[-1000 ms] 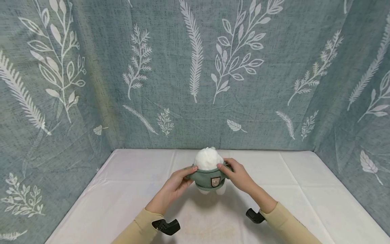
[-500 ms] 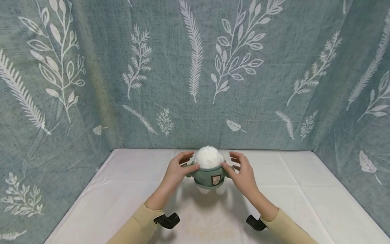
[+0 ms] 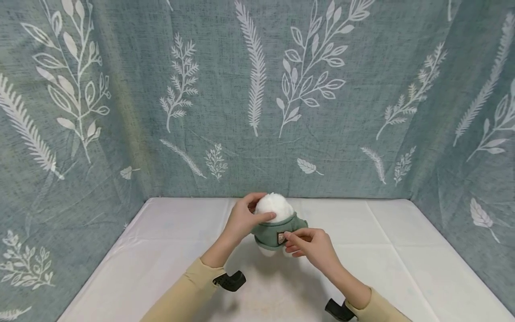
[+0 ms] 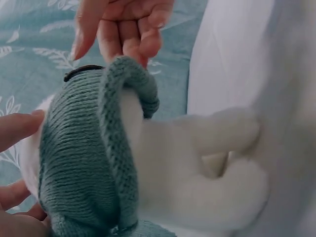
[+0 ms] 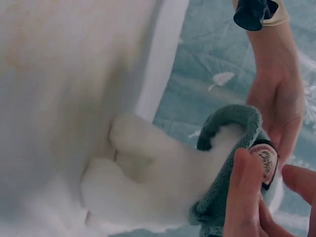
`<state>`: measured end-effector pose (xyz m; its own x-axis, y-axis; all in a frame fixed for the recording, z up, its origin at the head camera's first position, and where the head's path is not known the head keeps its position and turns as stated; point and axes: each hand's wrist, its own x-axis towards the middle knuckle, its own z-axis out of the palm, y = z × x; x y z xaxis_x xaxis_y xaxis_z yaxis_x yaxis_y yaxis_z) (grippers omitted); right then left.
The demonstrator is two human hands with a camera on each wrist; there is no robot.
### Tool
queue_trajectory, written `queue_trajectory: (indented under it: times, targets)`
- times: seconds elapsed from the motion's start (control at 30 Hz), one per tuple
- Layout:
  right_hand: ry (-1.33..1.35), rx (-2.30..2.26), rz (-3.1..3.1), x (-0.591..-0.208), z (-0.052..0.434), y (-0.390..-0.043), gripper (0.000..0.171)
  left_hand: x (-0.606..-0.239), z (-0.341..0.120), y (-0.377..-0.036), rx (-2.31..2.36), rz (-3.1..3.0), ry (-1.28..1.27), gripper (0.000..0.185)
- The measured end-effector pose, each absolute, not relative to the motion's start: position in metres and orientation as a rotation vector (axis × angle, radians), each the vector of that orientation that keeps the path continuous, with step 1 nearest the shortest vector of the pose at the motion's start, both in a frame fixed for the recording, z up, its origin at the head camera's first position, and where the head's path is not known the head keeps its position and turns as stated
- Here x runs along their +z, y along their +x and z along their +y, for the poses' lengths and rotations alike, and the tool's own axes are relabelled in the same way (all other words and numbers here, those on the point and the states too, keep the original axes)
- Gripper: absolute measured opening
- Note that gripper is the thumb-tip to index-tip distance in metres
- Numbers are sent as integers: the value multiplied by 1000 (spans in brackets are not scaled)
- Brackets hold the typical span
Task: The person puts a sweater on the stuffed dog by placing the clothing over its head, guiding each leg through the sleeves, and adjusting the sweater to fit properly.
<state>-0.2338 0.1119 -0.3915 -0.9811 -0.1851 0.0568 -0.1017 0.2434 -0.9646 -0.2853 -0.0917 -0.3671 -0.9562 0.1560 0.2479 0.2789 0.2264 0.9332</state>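
A white plush toy (image 3: 273, 207) in a green knitted sweater (image 3: 265, 233) stands on the table with its back of the head towards the head camera. My left hand (image 3: 241, 219) holds it at the head and neckline, thumb on the near side and fingers behind. My right hand (image 3: 315, 248) is at the sweater's small shield-shaped patch (image 5: 266, 160). In the right wrist view its thumb and fingers (image 5: 244, 192) lie either side of the patch with a gap between them. The white legs (image 4: 212, 168) stick out below the sweater hem.
A white cloth covers the table (image 3: 181, 250). Grey-green curtains (image 3: 225, 89) with white leaf prints rise behind it and at both sides. Black wrist mounts (image 3: 230, 281) show below both hands.
Both hands first held the sweater's upper edge. The left hand has moved over the head; the right has left the neckline and come down to the patch.
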Motion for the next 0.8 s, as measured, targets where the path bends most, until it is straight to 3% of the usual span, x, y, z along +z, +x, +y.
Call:
queue_trajectory:
  times: [0.33,0.8]
  targets:
    - [-201,-1892,2395,-395,103,-244,42,-376,-90,-284,-1692,-2499,-389,62]
    - [-142,-2066,2187,-402,98,-241,21,-377,-79,-286,-1585,-2498,-298,57]
